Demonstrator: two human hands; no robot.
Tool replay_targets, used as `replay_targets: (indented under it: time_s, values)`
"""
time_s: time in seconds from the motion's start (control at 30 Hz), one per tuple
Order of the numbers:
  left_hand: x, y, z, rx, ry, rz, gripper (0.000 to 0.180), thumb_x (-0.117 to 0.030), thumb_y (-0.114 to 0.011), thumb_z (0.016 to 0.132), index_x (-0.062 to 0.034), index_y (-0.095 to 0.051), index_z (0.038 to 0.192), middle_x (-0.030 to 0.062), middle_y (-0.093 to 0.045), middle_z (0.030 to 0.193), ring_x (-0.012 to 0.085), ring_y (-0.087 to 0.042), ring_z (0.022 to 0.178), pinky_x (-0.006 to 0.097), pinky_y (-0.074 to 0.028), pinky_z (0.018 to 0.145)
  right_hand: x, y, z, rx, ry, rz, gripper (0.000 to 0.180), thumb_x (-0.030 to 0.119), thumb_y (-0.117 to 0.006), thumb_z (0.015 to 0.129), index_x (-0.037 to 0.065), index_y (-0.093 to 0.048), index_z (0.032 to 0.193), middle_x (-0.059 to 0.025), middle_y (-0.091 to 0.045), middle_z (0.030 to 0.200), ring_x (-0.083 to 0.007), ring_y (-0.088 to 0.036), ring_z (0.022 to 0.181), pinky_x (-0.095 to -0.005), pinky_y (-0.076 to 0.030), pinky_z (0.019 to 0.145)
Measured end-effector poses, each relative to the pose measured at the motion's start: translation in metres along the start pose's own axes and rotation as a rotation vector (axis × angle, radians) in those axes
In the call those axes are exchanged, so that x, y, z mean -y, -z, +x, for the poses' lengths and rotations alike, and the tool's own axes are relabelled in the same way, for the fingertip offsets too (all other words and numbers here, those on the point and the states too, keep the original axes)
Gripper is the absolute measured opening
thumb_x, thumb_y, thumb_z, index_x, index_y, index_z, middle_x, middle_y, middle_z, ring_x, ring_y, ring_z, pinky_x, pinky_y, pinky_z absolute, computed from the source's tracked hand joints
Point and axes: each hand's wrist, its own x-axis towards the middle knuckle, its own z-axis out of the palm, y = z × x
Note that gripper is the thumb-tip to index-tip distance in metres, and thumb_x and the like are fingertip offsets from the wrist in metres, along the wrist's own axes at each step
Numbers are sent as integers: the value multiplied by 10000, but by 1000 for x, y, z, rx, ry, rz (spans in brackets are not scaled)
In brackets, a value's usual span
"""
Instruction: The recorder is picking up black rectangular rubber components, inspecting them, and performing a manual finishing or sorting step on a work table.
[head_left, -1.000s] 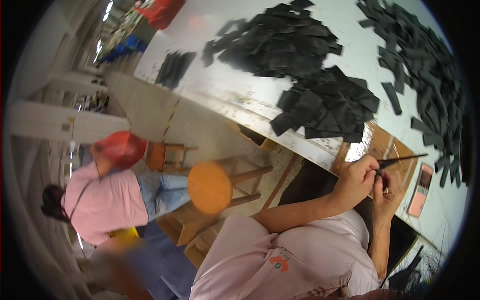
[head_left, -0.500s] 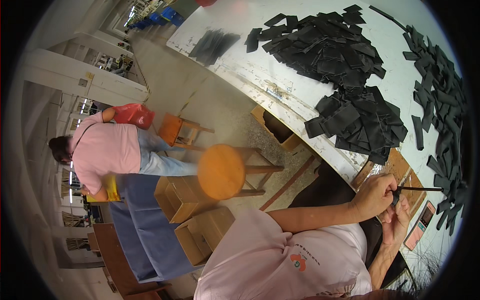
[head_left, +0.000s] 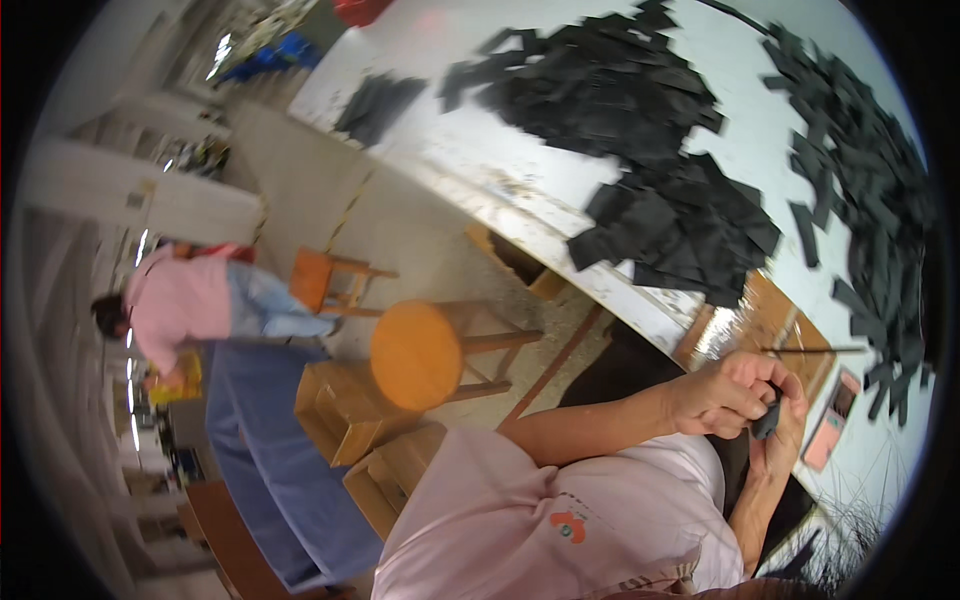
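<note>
My left hand (head_left: 722, 397) and my right hand (head_left: 778, 442) meet at the near edge of the white table. Both sets of fingers are closed on a small black fabric piece (head_left: 767, 415), which looks folded or rolled. Much of the piece is hidden by the fingers. Just beyond them a thin dark rod (head_left: 825, 351) points to the right; whether it touches a hand I cannot tell. Past my left hand lies a brown board (head_left: 770, 305) with a shiny patch. A pinkish phone (head_left: 828, 432) is beside my right hand.
Flat black strips form a big pile (head_left: 610, 90) and a nearer pile (head_left: 690, 225) on the white table (head_left: 450, 175). Narrow rolled pieces (head_left: 870, 190) lie along its right side. A round stool (head_left: 415, 355) and cardboard boxes (head_left: 345, 410) stand left; farther off, another person (head_left: 185, 300) walks.
My fingers have shifted around the black fabric piece, and more of it shows now. The whole view has swung slightly. The other person has moved farther away.
</note>
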Motion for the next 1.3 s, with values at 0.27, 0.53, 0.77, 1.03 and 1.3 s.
replay_targets:
  time_s: [0.27, 0.53, 0.77, 1.03, 1.3]
  values:
    - [9, -29, -5, -453, -239, 1139, 362, 117, -478, 711, 28, -513, 1060, 51, -544, 815, 46, -490, 589, 137, -366, 532, 19, -11, 6, 4, 456, -347, 48, 25, -539, 753, 7, -495, 761, -92, -497, 842, -160, -468, 797, -259, -381, 717]
    - [11, -37, 25, -405, -932, 1576, 182, 50, -536, 758, 12, -563, 934, 120, -560, 876, 117, -530, 649, 201, -426, 557, 55, -27, 1, -134, 588, -763, 78, 56, -563, 761, -2, -516, 739, -71, -526, 766, -126, -475, 585, -223, -384, 528]
    - [-26, -62, 54, -136, -320, 391, 305, 95, -481, 738, 45, -423, 1033, 146, -552, 846, 43, -426, 411, 154, -356, 361, 97, -26, 12, -34, 533, -553, 167, 148, -513, 830, 2, -522, 749, 17, -486, 622, -34, -407, 570, -193, -327, 486]
    - [-16, 7, 73, -87, 120, -413, 366, 13, -356, 763, 54, -414, 1123, 162, -559, 946, 30, -320, 314, 171, -225, 302, 68, 16, 40, -16, -108, -31, 246, 215, -514, 840, 51, -504, 658, 43, -396, 529, -35, -317, 463, -174, -239, 411]
    - [-26, -11, 73, -152, 34, -515, 291, -41, -312, 857, 9, -455, 1105, 113, -580, 856, 15, -301, 316, 153, -227, 293, 84, 12, 62, 197, -25, -210, 199, 208, -535, 832, 63, -507, 699, 53, -421, 595, -24, -348, 507, -168, -286, 448]
